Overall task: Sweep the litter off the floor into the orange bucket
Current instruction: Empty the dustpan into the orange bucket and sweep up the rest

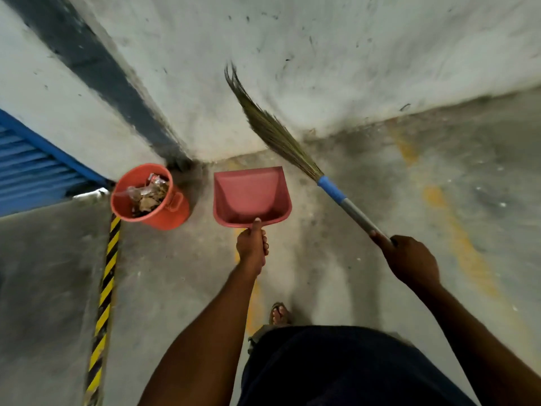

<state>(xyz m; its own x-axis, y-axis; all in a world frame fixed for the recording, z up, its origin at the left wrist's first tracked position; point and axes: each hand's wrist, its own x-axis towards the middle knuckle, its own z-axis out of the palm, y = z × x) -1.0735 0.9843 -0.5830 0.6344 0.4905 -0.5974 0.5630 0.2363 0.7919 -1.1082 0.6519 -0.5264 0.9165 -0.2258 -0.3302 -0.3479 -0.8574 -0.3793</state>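
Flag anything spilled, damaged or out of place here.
Nothing stands out: the orange bucket stands upright with the litter inside, the dustpan in the left hand looks empty, the right hand holds the broom.

A scuffed whitish wall (322, 68) fills the top of the view, and a dark band (96, 63) runs diagonally down it to the corner. At the far left is a blue slatted shutter (26, 174). A black-and-yellow hazard stripe (105, 288) edges a grey slab (44, 273) at lower left. Faded yellow paint marks (465, 244) lie to the right. A sandalled foot (279, 313) shows above a dark garment (336, 370).
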